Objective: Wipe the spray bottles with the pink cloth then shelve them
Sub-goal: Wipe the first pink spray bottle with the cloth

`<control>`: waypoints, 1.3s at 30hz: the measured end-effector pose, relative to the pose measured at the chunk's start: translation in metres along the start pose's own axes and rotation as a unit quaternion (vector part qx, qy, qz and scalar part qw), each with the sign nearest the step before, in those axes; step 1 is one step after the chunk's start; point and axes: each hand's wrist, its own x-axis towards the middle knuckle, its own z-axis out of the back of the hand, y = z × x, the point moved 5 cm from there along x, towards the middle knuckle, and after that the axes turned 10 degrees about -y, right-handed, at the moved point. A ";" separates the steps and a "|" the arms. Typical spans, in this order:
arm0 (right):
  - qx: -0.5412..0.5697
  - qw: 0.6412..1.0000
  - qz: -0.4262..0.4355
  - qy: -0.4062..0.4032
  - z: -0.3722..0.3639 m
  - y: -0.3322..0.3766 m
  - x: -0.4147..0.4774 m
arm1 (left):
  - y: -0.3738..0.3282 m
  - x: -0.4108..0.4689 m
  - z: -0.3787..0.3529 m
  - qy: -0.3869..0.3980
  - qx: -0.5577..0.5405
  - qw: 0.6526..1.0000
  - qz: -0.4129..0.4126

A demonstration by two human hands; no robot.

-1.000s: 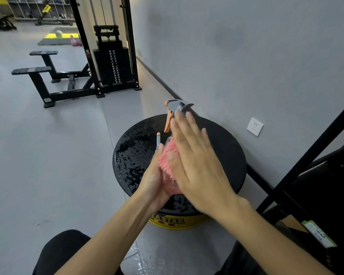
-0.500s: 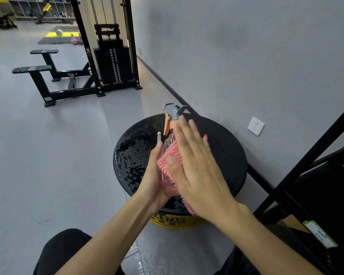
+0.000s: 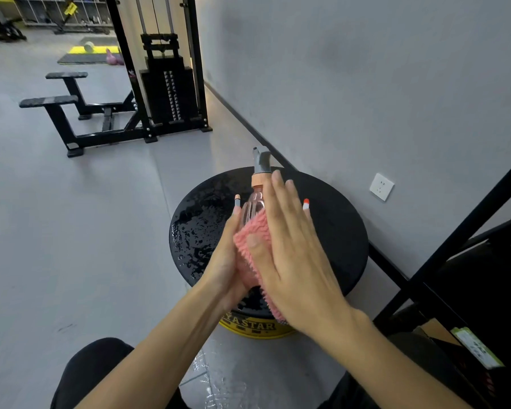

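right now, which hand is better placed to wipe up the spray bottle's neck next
Probably right. The right hand presses the pink cloth flat on the spray bottle just below its bare neck; the left hand only steadies the other side, without cloth.

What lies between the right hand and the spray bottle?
The pink cloth lies there: the right hand, fingers straight, presses it against the clear body of the spray bottle. The head view shows this.
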 end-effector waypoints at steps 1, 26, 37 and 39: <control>-0.004 1.000 0.004 0.003 -0.002 0.001 -0.007 | -0.001 0.001 0.000 0.002 -0.012 1.000 0.002; 0.024 1.000 -0.002 -0.012 -0.002 -0.005 0.010 | 0.008 -0.001 0.005 -0.011 0.003 1.000 0.019; 0.103 0.993 -0.060 -0.001 -0.013 -0.017 0.029 | 0.012 0.000 0.019 -0.028 0.020 0.999 0.018; 0.081 0.995 -0.057 0.006 -0.017 -0.014 0.031 | 0.012 0.002 0.021 -0.037 0.008 0.999 0.014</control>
